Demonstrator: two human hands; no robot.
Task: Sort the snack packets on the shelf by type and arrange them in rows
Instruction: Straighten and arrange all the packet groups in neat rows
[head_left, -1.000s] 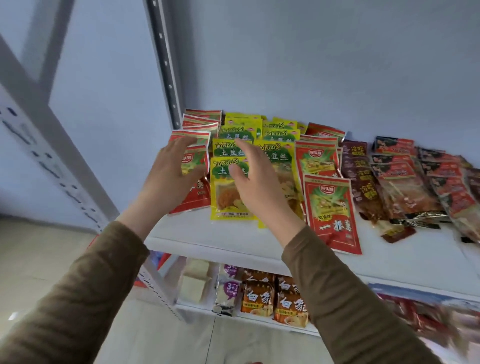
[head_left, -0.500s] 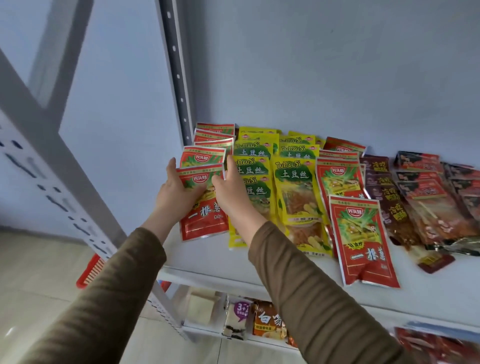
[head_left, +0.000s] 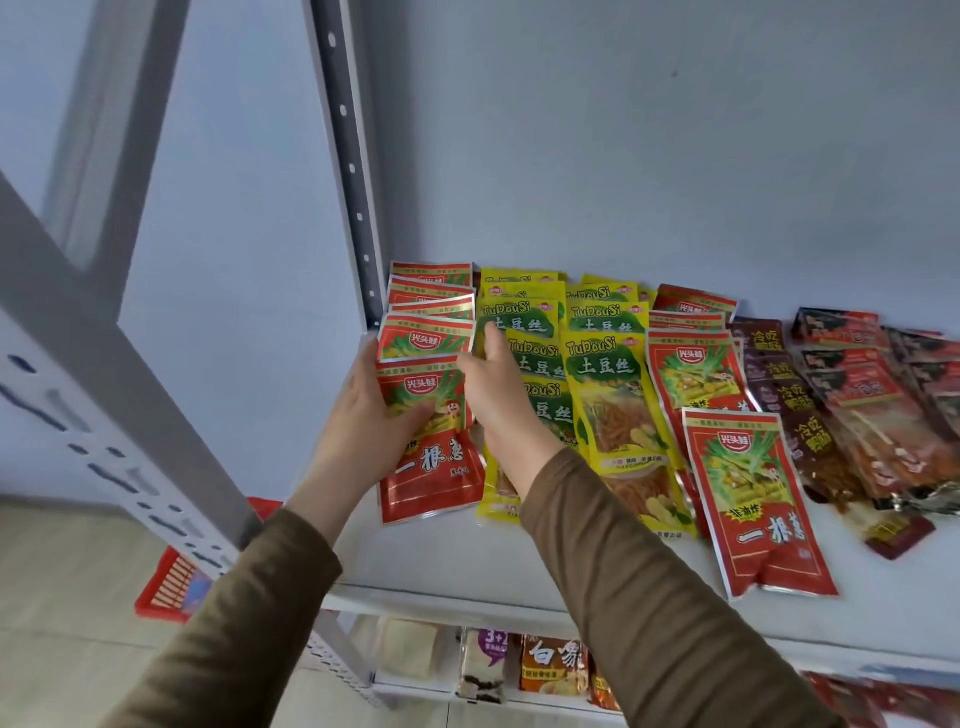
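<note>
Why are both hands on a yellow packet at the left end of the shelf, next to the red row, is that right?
Not quite: the head view shows both hands, left hand and right hand, on a red packet at the left end of the shelf. The yellow packets form the row beside it.

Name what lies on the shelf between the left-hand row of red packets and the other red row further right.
In the head view, yellow packets in overlapping rows fill the stretch between the left red row and the right red row; the right hand rests over them.
</note>
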